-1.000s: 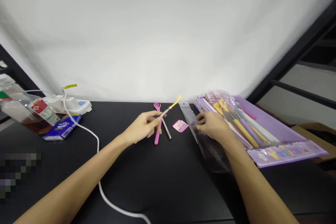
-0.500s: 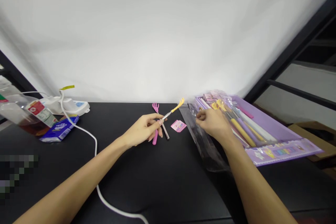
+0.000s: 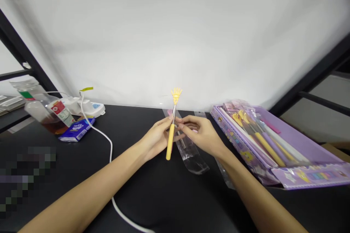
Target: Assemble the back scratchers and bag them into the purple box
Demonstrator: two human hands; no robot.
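My left hand (image 3: 154,140) is closed around a back scratcher (image 3: 170,142) with a yellow handle, a metal rod and a yellow claw head pointing up and away. Beside it, my right hand (image 3: 203,133) has its fingertips on a clear plastic sleeve (image 3: 193,160), which hangs behind and to the right of the scratcher. A pink scratcher's claw (image 3: 170,112) shows behind my fingers; most of that scratcher is hidden. Another clear sleeve (image 3: 225,174) lies partly under my right forearm.
To the right, an open purple display box (image 3: 308,143) holds several wrapped back scratchers. On the left are a jar (image 3: 45,105) of brown liquid, a blue packet (image 3: 78,129) and a power strip (image 3: 93,107). A white cable (image 3: 111,153) runs across the black table (image 3: 131,196).
The yellow scratcher has turned upright in my left hand, showing its handle. My right hand has come left from beside the box to the scratcher, with a clear sleeve. The view has shifted left.
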